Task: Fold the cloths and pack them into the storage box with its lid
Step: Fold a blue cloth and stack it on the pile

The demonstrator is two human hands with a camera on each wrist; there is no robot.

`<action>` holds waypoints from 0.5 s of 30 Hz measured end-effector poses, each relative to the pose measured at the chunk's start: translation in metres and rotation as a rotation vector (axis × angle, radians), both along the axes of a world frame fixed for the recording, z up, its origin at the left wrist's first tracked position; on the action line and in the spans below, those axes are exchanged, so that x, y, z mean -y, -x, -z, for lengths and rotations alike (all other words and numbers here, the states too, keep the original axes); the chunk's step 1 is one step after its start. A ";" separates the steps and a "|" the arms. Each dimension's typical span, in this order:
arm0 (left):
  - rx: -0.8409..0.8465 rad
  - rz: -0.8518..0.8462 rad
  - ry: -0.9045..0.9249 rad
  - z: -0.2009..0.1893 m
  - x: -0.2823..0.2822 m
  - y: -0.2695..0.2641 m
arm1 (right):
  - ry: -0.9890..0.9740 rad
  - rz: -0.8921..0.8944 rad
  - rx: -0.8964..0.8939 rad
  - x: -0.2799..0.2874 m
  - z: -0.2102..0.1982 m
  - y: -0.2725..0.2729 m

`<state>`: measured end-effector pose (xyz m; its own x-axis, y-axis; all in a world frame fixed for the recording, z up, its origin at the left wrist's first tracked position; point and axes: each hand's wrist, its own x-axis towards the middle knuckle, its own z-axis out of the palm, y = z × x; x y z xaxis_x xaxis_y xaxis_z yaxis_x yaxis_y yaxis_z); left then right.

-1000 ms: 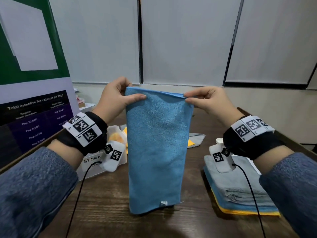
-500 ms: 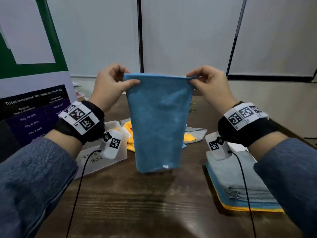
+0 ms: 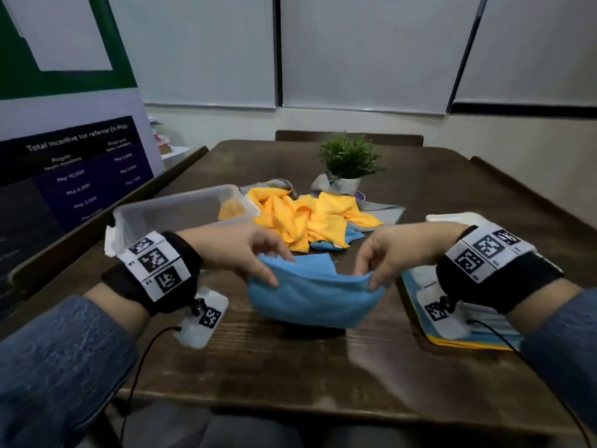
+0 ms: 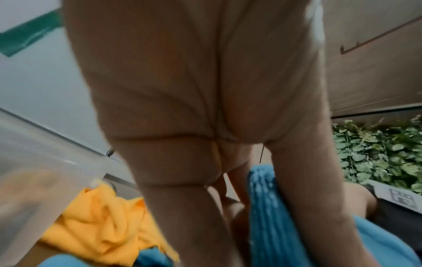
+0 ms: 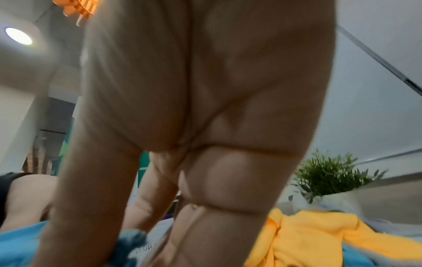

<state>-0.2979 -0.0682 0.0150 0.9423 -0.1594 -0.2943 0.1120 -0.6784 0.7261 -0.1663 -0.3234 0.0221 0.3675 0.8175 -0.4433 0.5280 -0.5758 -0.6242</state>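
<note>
A blue cloth (image 3: 310, 297) sags folded over itself low above the table's middle. My left hand (image 3: 258, 260) pinches its left top edge, and my right hand (image 3: 376, 266) pinches its right top edge. In the left wrist view the blue cloth (image 4: 271, 213) runs between thumb and fingers; in the right wrist view the blue cloth (image 5: 130, 240) bunches at my fingertips. The clear storage box (image 3: 168, 215) stands open at the left. A white lid (image 3: 452, 218) lies at the right. Loose yellow cloths (image 3: 307, 218) lie heaped behind.
A stack of folded cloths (image 3: 452, 334) lies at the right under my right wrist. A small potted plant (image 3: 349, 163) stands at the table's far middle. A sign board (image 3: 74, 169) leans along the left edge. Grey cloths (image 3: 384, 210) lie beside the yellow ones.
Both hands have dropped from chest height down to the table, bringing the blue cloth's top edge down so it folds over on itself. My view has tilted downward.
</note>
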 end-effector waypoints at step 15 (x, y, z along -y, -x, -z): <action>-0.071 -0.147 0.313 0.072 -0.035 -0.027 | -0.071 0.209 -0.111 -0.034 0.059 -0.041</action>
<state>-0.2713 -0.0329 -0.0573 0.9409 -0.1161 -0.3181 0.2495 -0.3974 0.8831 -0.1251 -0.2891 -0.0365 0.4845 0.7593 -0.4345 0.3280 -0.6181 -0.7144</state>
